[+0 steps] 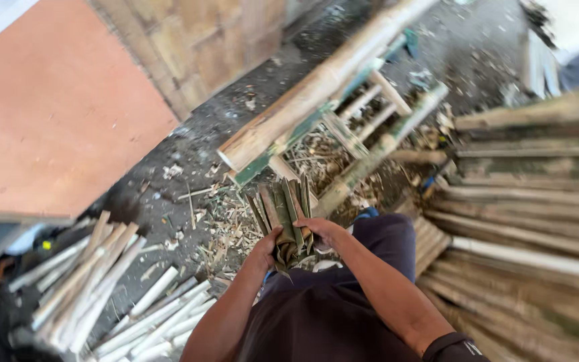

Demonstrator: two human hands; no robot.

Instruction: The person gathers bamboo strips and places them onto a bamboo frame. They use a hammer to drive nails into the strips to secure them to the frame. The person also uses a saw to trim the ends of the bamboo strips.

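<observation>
Both grips, left hand [265,247] and right hand [317,230], clasp the bamboo strips [285,213]; loosen either and strips may slide to the floor [162,194].

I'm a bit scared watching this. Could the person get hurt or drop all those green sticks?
Maybe. Both hands, the left hand and the right hand, grip the bundle of split bamboo strips; the cut edges look sharp and might scratch bare skin. The strips fan out loosely at the top, so some could slip free. Shavings and cut bamboo pieces litter the floor, so tripping seems possible.
</observation>
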